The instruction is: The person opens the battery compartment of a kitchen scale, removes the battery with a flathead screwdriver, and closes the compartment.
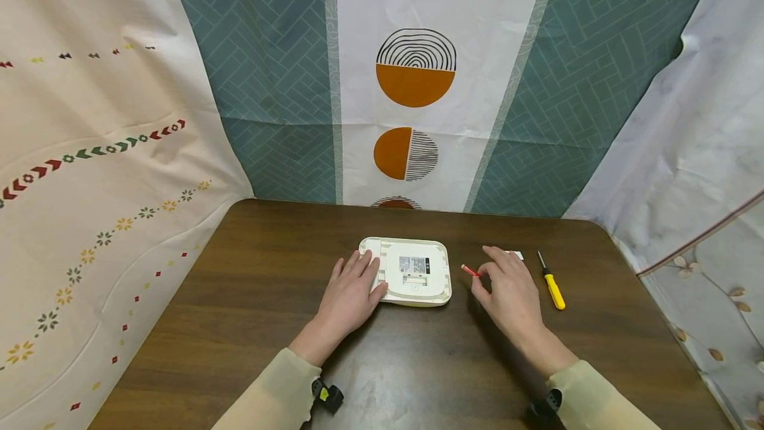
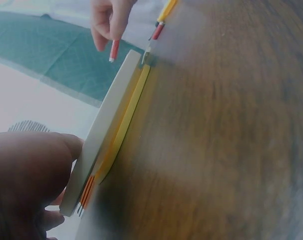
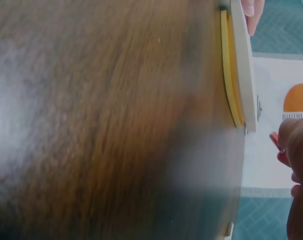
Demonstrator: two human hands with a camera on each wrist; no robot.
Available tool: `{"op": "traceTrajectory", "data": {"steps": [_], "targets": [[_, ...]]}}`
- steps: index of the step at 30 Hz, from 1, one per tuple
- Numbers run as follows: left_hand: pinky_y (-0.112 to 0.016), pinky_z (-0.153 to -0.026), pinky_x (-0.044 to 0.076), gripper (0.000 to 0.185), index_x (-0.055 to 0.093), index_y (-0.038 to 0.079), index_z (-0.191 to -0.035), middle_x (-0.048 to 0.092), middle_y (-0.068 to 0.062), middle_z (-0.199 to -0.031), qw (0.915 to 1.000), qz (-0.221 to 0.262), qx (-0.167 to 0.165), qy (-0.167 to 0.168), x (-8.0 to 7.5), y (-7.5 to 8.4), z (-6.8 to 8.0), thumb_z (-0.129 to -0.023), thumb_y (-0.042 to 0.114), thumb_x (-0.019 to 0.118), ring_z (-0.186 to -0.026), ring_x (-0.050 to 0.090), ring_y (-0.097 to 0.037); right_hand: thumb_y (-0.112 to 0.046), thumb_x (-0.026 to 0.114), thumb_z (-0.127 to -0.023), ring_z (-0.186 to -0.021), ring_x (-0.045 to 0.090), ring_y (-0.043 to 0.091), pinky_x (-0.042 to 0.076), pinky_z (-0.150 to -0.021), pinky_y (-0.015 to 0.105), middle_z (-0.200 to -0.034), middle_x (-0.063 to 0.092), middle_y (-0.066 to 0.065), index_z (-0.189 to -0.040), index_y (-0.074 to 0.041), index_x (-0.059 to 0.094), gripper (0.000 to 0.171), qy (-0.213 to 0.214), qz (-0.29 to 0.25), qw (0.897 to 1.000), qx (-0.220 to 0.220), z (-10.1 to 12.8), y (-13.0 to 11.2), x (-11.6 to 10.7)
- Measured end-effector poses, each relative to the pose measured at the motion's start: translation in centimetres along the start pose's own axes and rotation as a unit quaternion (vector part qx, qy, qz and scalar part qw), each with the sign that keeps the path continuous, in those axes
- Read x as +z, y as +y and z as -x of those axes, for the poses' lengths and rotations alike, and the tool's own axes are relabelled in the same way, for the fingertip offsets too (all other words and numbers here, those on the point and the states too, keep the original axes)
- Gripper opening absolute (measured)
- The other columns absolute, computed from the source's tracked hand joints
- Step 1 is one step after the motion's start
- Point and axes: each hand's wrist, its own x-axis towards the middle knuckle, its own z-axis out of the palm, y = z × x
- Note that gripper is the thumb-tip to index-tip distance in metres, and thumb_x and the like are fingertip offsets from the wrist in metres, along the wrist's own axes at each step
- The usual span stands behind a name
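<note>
- The bench, dark wood-grain with rounded corners, carries everything; patterned cloths hang behind its far edge and along both side edges.
- A white, rounded-square router-like device lies flat, underside up with its label showing, near the middle of the bench toward the far edge. The wrist views show a thin yellow layer under its shell. It looks like a light, stiff plastic casing, smooth enough to slide on the polished wood, so I judge it is best steadied by pressing flat on top or taken by two opposite edges, not by the thin rim alone.
- The left hand rests on the device's left edge, its grip wide, fingers straight and laid flat.
- The right hand sits just right of the device, its grip narrowed on a small red pin-like tool, pinched at the fingertips. The tool seems thin, light and easily dropped.
- A yellow-handled screwdriver lies untouched toward the bench's right edge, with a small white piece near its tip.
</note>
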Motion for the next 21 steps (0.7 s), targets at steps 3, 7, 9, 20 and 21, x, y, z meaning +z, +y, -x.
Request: {"op": "traceTrajectory", "data": {"steps": [3, 7, 9, 20, 21], "targets": [[-0.066, -0.128, 0.028, 0.06, 0.059, 0.008, -0.16, 0.049, -0.017, -0.169, 1.0, 0.0, 0.001, 0.002, 0.0, 0.0, 0.0, -0.114, 0.045, 0.062, -0.16, 0.039, -0.041, -0.011, 0.086, -0.086, -0.129, 0.066, 0.044, 0.045, -0.119, 0.064, -0.14, 0.07, 0.022, -0.086, -0.001, 0.077, 0.014, 0.006, 0.005, 1.0, 0.003, 0.2, 0.5, -0.2], [-0.066, -0.128, 0.028, 0.06, 0.059, 0.008, -0.16, 0.049, -0.017, -0.169, 1.0, 0.002, 0.002, 0.0, 0.1, 0.0, 0.0, -0.114, 0.045, 0.061, -0.16, 0.039, -0.042, -0.01, 0.086, -0.085, -0.127, 0.066, 0.045, 0.045, -0.117, 0.064, -0.137, 0.071, 0.024, -0.084, 0.0, 0.075, 0.014, 0.015, 0.012, 1.0, 0.011, 0.6, 1.4, -0.3], [-0.066, -0.128, 0.028, 0.059, 0.059, 0.008, -0.16, 0.049, -0.017, -0.169, 1.0, 0.002, 0.001, -0.002, 0.0, 0.0, 0.0, -0.114, 0.045, 0.062, -0.16, 0.039, -0.042, -0.009, 0.085, -0.085, -0.126, 0.067, 0.046, 0.045, -0.117, 0.064, -0.135, 0.072, 0.025, -0.083, 0.0, 0.074, 0.014, 0.023, 0.013, 1.0, 0.013, 0.9, 1.9, -0.4], [-0.065, -0.129, 0.027, 0.06, 0.057, 0.009, -0.162, 0.048, -0.016, -0.17, 0.9999, 0.0, -0.004, -0.011, 0.0, 0.0, 0.0, -0.114, 0.045, 0.061, -0.161, 0.037, -0.04, -0.007, 0.077, -0.084, -0.122, 0.066, 0.048, 0.045, -0.117, 0.064, -0.132, 0.072, 0.025, -0.081, -0.002, 0.07, 0.009, 0.043, 0.022, 0.999, 0.024, 2.1, 3.7, -1.3], [-0.065, -0.129, 0.027, 0.06, 0.057, 0.009, -0.162, 0.048, -0.016, -0.17, 0.9999, 0.001, -0.004, -0.011, 0.0, 0.0, 0.0, -0.114, 0.045, 0.061, -0.161, 0.037, -0.04, -0.007, 0.077, -0.084, -0.123, 0.066, 0.048, 0.044, -0.118, 0.063, -0.132, 0.071, 0.026, -0.08, -0.002, 0.07, 0.01, 0.041, 0.025, 0.998, 0.029, 2.2, 3.9, -1.4]]}}
